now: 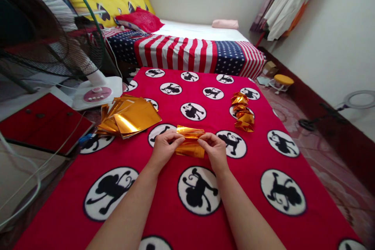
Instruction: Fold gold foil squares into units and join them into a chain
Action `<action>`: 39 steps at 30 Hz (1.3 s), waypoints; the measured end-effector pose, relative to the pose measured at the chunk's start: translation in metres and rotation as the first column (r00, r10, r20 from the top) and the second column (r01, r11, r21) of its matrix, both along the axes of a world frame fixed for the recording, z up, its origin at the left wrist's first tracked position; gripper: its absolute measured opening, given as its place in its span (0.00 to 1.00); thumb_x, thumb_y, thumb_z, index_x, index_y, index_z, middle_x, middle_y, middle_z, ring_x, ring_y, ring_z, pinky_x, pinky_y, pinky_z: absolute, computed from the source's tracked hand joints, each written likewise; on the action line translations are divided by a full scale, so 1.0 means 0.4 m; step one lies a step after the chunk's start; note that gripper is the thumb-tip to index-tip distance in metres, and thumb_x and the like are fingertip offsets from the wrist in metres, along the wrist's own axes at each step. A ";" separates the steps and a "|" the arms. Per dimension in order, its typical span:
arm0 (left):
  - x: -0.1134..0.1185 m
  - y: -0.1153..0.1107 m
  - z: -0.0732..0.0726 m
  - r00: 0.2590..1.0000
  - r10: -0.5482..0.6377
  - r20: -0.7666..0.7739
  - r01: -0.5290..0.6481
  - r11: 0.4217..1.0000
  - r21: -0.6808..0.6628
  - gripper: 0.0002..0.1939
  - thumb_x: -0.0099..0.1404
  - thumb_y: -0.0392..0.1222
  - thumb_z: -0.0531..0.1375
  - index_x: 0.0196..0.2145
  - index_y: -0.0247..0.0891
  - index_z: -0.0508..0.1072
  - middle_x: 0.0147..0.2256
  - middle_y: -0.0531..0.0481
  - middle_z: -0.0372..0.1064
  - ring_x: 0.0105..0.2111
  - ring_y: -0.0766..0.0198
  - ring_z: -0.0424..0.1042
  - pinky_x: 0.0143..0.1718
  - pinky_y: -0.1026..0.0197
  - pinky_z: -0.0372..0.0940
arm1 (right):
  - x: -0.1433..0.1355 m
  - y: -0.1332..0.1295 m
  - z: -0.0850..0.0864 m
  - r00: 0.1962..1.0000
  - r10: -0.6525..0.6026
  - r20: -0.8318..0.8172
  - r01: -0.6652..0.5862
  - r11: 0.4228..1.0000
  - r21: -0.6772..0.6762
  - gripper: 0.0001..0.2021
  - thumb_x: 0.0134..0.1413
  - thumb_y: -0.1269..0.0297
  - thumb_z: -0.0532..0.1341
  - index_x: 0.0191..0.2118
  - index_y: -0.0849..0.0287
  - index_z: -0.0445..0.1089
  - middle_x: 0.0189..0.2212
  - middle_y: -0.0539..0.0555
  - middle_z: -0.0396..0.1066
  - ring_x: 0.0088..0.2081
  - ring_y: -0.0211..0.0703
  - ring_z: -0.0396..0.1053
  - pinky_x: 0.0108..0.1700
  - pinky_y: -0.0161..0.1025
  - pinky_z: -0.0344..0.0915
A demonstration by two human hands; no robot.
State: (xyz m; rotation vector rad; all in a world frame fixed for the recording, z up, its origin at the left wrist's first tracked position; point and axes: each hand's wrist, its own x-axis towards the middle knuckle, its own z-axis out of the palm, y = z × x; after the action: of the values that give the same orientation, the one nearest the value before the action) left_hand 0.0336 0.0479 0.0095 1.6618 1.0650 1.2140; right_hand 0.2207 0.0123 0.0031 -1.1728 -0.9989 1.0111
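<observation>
Glossy gold foil sheet [190,140] and foil stack [130,119] gleam on a matt, fleecy red blanket [263,179].

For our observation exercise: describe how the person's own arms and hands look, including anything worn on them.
Both forearms are bare with no sleeves in view. The left hand and right hand wear no gloves, and no watch, bracelet or ring shows. The fingers are bare too.

Head-worn camera is looking forward and down, close over the left hand [164,149] and right hand [216,151], with the bed [202,31] lying well beyond them.
</observation>
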 end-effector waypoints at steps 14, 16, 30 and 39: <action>0.017 -0.005 -0.006 0.979 0.072 0.191 -0.022 0.968 -0.252 0.14 0.52 0.42 0.68 0.36 0.34 0.77 0.32 0.48 0.77 0.32 0.62 0.76 0.35 0.63 0.71 | -0.007 0.000 -0.006 0.998 -0.032 -0.051 0.032 0.999 -0.005 0.15 0.43 0.62 0.71 0.39 0.56 0.72 0.33 0.50 0.75 0.35 0.41 0.73 0.38 0.37 0.69; 0.016 -0.003 -0.008 0.980 0.069 0.189 -0.016 0.963 -0.270 0.14 0.52 0.43 0.68 0.36 0.34 0.78 0.33 0.47 0.78 0.32 0.62 0.76 0.35 0.63 0.71 | -0.006 -0.001 -0.007 0.999 -0.021 -0.047 0.020 1.000 -0.018 0.12 0.44 0.61 0.71 0.36 0.57 0.73 0.33 0.51 0.76 0.33 0.41 0.73 0.38 0.38 0.70; 0.014 -0.002 0.000 0.965 0.134 0.226 -0.055 0.943 -0.327 0.13 0.49 0.44 0.70 0.32 0.34 0.79 0.32 0.47 0.78 0.32 0.61 0.76 0.36 0.62 0.71 | -0.011 -0.001 0.003 0.995 -0.019 -0.097 0.015 0.999 -0.044 0.16 0.42 0.63 0.71 0.41 0.56 0.74 0.33 0.51 0.77 0.35 0.42 0.75 0.39 0.38 0.71; 0.011 -0.001 -0.005 0.974 0.098 0.205 -0.046 0.968 -0.245 0.10 0.51 0.42 0.68 0.31 0.35 0.78 0.32 0.47 0.77 0.32 0.62 0.75 0.36 0.62 0.70 | -0.002 -0.001 0.002 0.995 0.017 -0.103 -0.023 0.998 -0.060 0.15 0.42 0.62 0.71 0.40 0.57 0.75 0.34 0.52 0.77 0.36 0.42 0.75 0.40 0.38 0.72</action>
State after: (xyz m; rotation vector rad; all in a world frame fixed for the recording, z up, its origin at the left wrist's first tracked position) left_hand 0.0378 0.0474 0.0076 1.2869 1.0959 1.2281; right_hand 0.2199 0.0120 0.0040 -1.1508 -0.9052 1.1133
